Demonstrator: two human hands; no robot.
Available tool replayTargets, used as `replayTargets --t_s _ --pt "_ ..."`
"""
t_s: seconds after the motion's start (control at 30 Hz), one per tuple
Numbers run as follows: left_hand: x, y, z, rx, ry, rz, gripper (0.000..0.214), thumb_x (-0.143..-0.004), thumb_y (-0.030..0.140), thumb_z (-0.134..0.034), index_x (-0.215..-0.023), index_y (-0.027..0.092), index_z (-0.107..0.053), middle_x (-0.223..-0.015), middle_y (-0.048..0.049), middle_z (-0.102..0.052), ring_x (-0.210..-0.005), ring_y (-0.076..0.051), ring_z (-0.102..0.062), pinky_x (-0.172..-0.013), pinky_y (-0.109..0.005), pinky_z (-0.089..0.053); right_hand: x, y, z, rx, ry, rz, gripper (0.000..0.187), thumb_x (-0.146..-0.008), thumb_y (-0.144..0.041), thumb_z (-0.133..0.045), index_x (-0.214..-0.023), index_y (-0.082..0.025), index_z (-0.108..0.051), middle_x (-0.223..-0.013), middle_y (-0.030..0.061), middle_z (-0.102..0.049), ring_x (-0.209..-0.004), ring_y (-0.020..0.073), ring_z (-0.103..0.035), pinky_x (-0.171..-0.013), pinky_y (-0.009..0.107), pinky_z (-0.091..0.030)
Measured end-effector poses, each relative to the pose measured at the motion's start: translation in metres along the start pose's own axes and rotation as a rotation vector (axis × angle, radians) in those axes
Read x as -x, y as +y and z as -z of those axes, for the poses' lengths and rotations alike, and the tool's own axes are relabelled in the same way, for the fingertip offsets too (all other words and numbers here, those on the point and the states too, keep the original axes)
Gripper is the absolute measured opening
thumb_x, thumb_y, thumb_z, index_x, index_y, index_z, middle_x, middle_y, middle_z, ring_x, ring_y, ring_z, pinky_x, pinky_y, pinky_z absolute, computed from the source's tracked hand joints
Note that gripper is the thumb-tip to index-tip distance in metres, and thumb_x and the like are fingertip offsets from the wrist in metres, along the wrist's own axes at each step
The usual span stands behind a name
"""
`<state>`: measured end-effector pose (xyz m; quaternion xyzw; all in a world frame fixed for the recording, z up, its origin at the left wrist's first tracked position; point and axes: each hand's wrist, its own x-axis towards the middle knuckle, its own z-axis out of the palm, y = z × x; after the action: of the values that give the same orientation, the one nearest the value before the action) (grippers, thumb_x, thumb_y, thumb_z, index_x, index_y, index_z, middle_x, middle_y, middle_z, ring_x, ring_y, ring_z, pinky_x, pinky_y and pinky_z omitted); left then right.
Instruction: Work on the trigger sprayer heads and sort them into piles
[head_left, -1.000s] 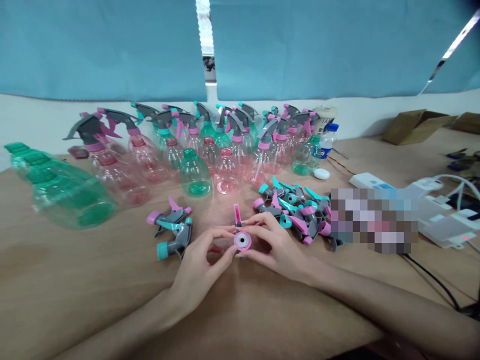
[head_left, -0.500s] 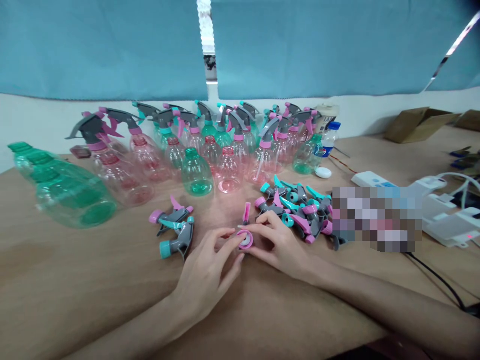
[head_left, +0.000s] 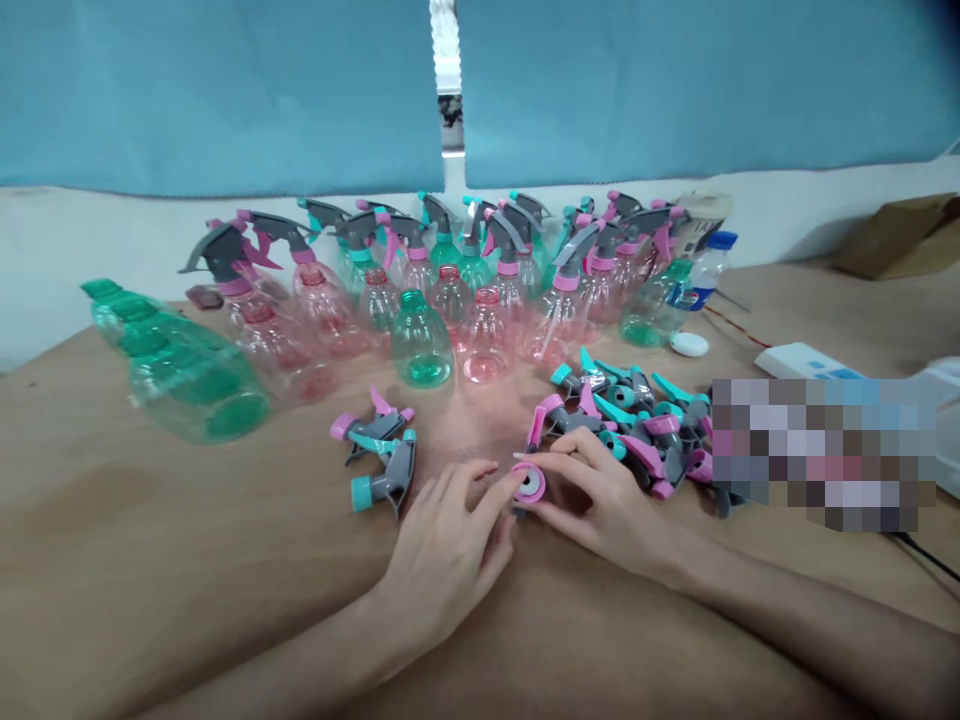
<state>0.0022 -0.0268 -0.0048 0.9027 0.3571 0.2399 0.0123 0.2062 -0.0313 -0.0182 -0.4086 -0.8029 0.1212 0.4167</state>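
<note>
A pink-collared trigger spray head (head_left: 535, 484) is held low over the table with its round collar facing up; a white ring with a dark hole shows inside. My right hand (head_left: 619, 505) grips it, thumb and forefinger closed round the collar's right side. From the left, my left hand (head_left: 450, 545) is closed against the collar, its forefinger at the white ring and its thumb lower down. Left of that hand lie a teal-collared spray head (head_left: 386, 485) and a pink-collared one (head_left: 369, 428). A pile of pink and teal spray heads (head_left: 637, 420) lies just beyond my right hand.
Behind stand open green (head_left: 422, 345) and pink bottles (head_left: 487, 345), and rows of bottles with spray heads fitted (head_left: 566, 310). More green bottles (head_left: 199, 395) are at the left. A white cap (head_left: 689, 345), a blue-capped bottle (head_left: 709, 270), a power strip (head_left: 806, 362) and a cardboard box (head_left: 900, 240) are at the right.
The whole view has shifted, so things appear farther right. My hands keep their hold on the spray head, and the left forefinger has drawn back slightly, uncovering the ring's dark hole.
</note>
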Motion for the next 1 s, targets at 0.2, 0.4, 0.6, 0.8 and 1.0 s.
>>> replayTargets --t_s 0.2,0.4,0.6,0.8,1.0 --pt "-0.001 0.000 0.000 0.016 -0.015 -0.010 0.043 -0.085 0.013 -0.048 -0.127 0.023 -0.044 -0.104 -0.0092 -0.056 -0.089 -0.024 -0.057 -0.073 -0.039 -0.051 0.001 0.000 0.000 0.005 0.012 0.001 0.035 -0.086 -0.019 -0.059 -0.120 -0.022 -0.055 -0.090 0.0039 -0.051 -0.065 0.0124 -0.052 -0.058 0.029 -0.050" --pt "-0.001 -0.001 -0.002 0.103 -0.046 -0.017 0.042 -0.088 0.012 -0.044 -0.130 0.021 -0.040 -0.095 -0.0068 -0.057 -0.083 -0.021 -0.057 -0.071 -0.037 -0.051 -0.002 0.002 -0.002 -0.014 0.005 0.020 0.038 -0.087 -0.019 -0.057 -0.125 -0.022 -0.054 -0.090 0.0044 -0.052 -0.064 0.0119 -0.053 -0.056 0.027 -0.051" --pt "-0.004 -0.004 -0.002 0.227 -0.078 0.062 0.037 -0.089 0.013 -0.043 -0.125 0.022 -0.043 -0.088 -0.0037 -0.057 -0.079 -0.019 -0.058 -0.070 -0.034 -0.050 -0.004 0.005 -0.005 -0.038 -0.075 -0.003 0.038 -0.090 -0.022 -0.054 -0.128 -0.020 -0.052 -0.080 0.0014 -0.055 -0.061 0.0116 -0.054 -0.058 0.026 -0.050" --pt "-0.013 -0.007 0.003 0.339 -0.200 0.233 0.016 -0.089 0.020 -0.047 -0.100 0.020 -0.059 -0.078 -0.0007 -0.057 -0.072 -0.018 -0.056 -0.066 -0.030 -0.046 -0.009 0.005 -0.004 0.074 -0.210 -0.037 0.030 -0.088 -0.029 -0.058 -0.116 -0.018 -0.060 -0.091 0.0074 -0.063 -0.083 0.0198 -0.060 -0.071 0.034 -0.053" --pt "-0.018 -0.008 0.009 0.477 -0.200 0.270 0.020 -0.088 0.024 -0.050 -0.103 0.022 -0.062 -0.079 0.0006 -0.062 -0.071 -0.016 -0.057 -0.067 -0.028 -0.045 -0.010 0.006 -0.002 0.004 -0.180 -0.069 0.028 -0.086 -0.028 -0.060 -0.113 -0.021 -0.060 -0.097 0.0070 -0.060 -0.087 0.0193 -0.060 -0.074 0.036 -0.054"
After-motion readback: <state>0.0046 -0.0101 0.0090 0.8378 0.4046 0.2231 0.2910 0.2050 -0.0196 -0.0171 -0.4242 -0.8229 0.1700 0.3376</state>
